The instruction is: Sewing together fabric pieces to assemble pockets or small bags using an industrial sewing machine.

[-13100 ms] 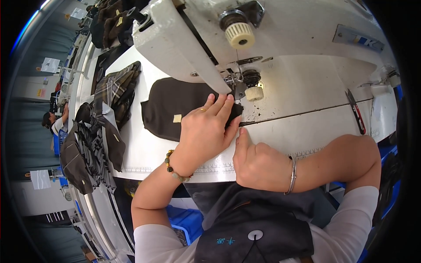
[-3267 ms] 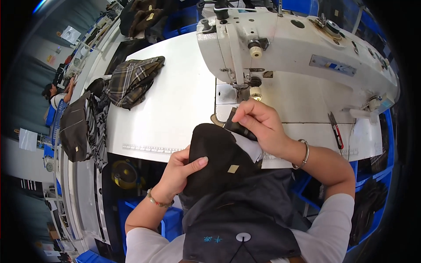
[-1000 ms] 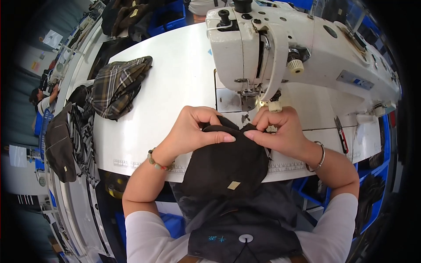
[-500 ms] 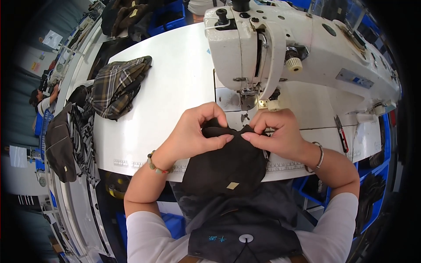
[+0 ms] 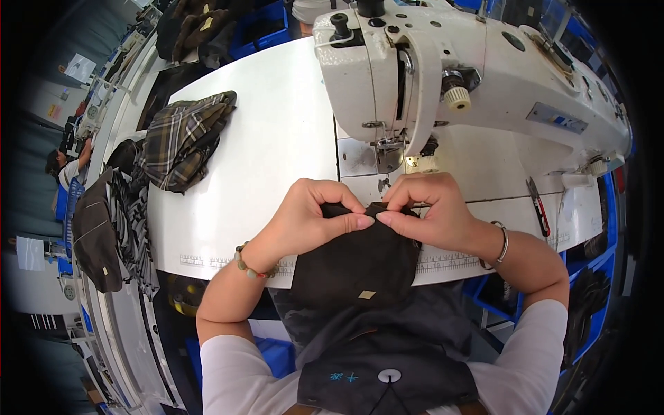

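Both hands pinch the upper edge of a dark brown fabric piece [image 5: 353, 266] that has a small pale yellow tag near its lower edge. My left hand [image 5: 315, 214] grips the edge between thumb and forefinger, and my right hand [image 5: 430, 213] pinches it right beside, the thumb tips almost meeting. The cloth hangs over the table's front edge toward my lap. Just beyond my fingers stands a white sewing machine [image 5: 484, 83], its presser foot [image 5: 389, 158] above the metal plate.
A plaid cap-like piece [image 5: 187, 138] lies on the white table [image 5: 277, 117] at the left. Dark and striped cloth pieces [image 5: 100, 232] hang beside it. Red-handled thread snips [image 5: 538, 207] lie at the right. Blue bins [image 5: 259, 31] stand around, and another person [image 5: 69, 166] sits far left.
My fingertips have drawn closer together along the fabric edge. The cloth below now hangs flatter and smoother. The view has shifted slightly.
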The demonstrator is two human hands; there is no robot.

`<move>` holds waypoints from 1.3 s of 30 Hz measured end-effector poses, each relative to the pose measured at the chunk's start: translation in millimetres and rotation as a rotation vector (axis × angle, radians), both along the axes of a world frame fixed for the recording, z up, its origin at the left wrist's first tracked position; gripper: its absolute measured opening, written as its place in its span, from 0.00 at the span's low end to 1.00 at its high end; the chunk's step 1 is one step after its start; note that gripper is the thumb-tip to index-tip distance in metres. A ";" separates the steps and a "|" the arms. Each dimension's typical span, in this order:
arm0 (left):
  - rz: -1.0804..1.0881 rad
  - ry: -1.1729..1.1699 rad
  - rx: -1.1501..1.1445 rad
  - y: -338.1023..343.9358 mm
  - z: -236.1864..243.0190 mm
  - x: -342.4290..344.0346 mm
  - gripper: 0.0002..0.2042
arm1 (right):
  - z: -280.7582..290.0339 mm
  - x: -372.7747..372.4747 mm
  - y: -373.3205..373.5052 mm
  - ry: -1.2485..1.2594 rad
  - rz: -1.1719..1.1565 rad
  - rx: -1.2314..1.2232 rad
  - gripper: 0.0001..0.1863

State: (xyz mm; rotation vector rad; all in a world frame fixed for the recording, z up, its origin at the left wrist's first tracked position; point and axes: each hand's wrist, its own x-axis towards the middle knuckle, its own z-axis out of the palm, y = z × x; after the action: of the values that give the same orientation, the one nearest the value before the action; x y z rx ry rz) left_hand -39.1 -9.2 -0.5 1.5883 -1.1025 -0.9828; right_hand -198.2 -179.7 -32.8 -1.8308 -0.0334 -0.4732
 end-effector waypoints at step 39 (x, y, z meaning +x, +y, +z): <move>0.153 0.036 0.039 3.4 -2.6 34.8 0.05 | 7.4 0.1 -4.4 0.255 0.103 0.333 0.07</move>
State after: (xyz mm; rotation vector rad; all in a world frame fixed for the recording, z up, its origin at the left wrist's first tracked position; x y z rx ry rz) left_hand -4.3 -5.8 -3.1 1.6542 -0.9277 -0.9323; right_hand -198.1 -184.1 -25.3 -1.5400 0.1180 -0.1582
